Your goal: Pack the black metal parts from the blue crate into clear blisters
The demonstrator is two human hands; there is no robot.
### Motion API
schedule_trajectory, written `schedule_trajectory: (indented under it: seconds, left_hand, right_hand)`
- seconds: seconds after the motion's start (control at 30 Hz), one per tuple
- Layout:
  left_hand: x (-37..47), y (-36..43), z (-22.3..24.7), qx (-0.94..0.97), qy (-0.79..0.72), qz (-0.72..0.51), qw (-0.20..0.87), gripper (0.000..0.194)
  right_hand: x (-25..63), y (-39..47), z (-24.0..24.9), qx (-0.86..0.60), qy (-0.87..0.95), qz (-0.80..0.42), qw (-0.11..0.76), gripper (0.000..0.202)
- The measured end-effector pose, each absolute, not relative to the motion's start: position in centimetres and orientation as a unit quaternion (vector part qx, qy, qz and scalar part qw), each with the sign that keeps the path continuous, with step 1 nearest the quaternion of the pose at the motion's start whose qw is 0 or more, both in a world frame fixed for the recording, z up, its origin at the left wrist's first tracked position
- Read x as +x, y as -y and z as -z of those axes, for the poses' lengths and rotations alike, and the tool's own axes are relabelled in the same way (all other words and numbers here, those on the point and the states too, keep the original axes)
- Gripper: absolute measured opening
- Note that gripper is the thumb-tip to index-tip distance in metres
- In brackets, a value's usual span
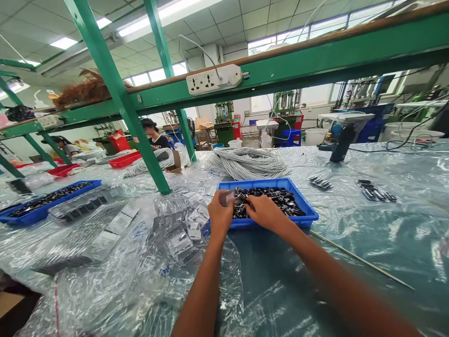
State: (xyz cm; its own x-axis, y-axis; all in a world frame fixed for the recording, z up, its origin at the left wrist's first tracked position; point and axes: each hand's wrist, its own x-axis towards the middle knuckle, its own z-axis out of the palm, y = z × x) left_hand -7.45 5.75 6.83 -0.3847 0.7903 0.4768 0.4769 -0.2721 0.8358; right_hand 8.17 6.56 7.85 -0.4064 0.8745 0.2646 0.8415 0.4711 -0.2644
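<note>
A blue tray [277, 223] full of small black parts [286, 200] with shiny silver bits stands in front of me. Over its left end, my left hand [220, 214] is closed on a clear plastic piece [228, 196], blurred by motion. My right hand [266, 211] reaches across the tray's front rim, its fingers pinched on a small black part at the left side of the pile. Its fingertips are close to the left hand, and the exact shape of the part is partly hidden. Clear plastic packs with white cards [180, 243] lie left of the tray.
Coiled grey cable [249, 161] lies behind the tray. Black parts sit in rows [375, 191] at right, near a dark upright tool [340, 142]. A thin stick [365, 260] lies at front right. A green post [140, 135] and second blue tray [52, 209] are left.
</note>
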Motion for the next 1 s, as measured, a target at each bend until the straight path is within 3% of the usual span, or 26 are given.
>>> schedule_trajectory:
  seconds: [0.1, 0.27, 0.4, 0.57, 0.67, 0.77, 0.93, 1.0]
  left_hand:
    - [-8.7, -6.0, -6.9, 0.465, -0.614, -0.634, 0.063, 0.023]
    - [-11.7, -6.2, -7.0, 0.362, -0.63, -0.675, -0.131, 0.064]
    - [-12.4, -6.1, -7.3, 0.389, -0.632, -0.647, -0.174, 0.063]
    - [-7.3, -5.5, -7.2, 0.535, -0.533, -0.641, -0.14, 0.046]
    - [-1.6, -3.6, -4.9, 0.66, -0.427, -0.61, -0.099, 0.037]
    - [3.6, -1.1, -1.3, 0.798, -0.314, -0.515, -0.012, 0.042]
    - [6.8, 0.7, 1.7, 0.893, -0.239, -0.366, 0.106, 0.044]
    - [6.6, 0.5, 2.0, 0.885, -0.255, -0.368, 0.129, 0.045]
  right_hand:
    - [8.3, -6.6, -7.6, -0.548, 0.818, -0.044, 0.167, 0.024]
    - [11.6, -7.4, -8.7, -0.551, 0.8, -0.033, 0.236, 0.038]
    - [17.7, -6.2, -10.1, -0.623, 0.753, -0.015, 0.209, 0.021]
    - [26.2, 0.0, -6.1, -0.651, 0.754, -0.074, 0.047, 0.005]
    - [30.1, 3.0, -2.8, -0.637, 0.757, -0.135, 0.056, 0.022]
    - [33.1, 2.0, -1.6, -0.654, 0.743, -0.126, 0.068, 0.024]
    - [34.9, -8.2, -2.2, -0.73, 0.679, -0.012, 0.081, 0.025]
    - [34.5, -12.9, -2.5, -0.748, 0.658, 0.0, 0.086, 0.044]
